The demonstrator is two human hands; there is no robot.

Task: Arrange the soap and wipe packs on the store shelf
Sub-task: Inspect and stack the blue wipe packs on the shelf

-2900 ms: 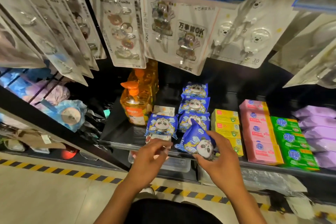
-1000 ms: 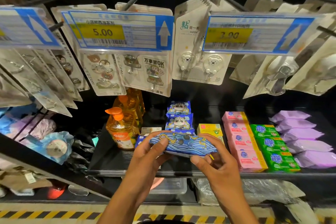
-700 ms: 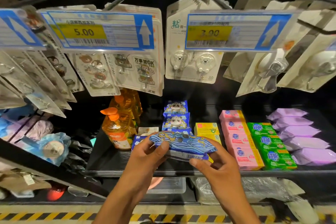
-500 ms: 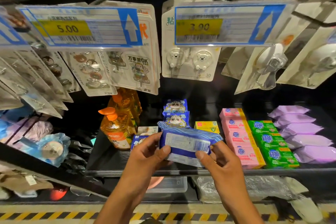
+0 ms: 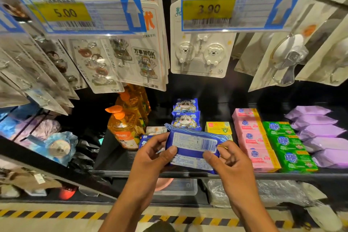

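Observation:
I hold a blue wipe pack (image 5: 194, 145) over the front of the black shelf (image 5: 116, 158), its back label and barcode facing me. My left hand (image 5: 152, 156) grips its left end and my right hand (image 5: 226, 158) grips its right end. Behind it two blue panda wipe packs (image 5: 185, 118) lie in a row going back. Yellow soap boxes (image 5: 218, 128), pink soap bars (image 5: 252, 137) and green soap bars (image 5: 288, 145) fill rows to the right. Purple wipe packs (image 5: 320, 130) lie at the far right.
Orange pump bottles (image 5: 124, 130) stand left of the panda packs. Carded hooks (image 5: 199, 56) and price tags (image 5: 79, 11) hang low over the shelf. A lower shelf at the left carries wrapped bath puffs (image 5: 56, 147). A yellow-black striped line (image 5: 56, 214) marks the floor.
The pack was picked up from the shelf front by both hands, raised, and turned over from its wave-patterned side to its back label. The view has moved closer to the shelf.

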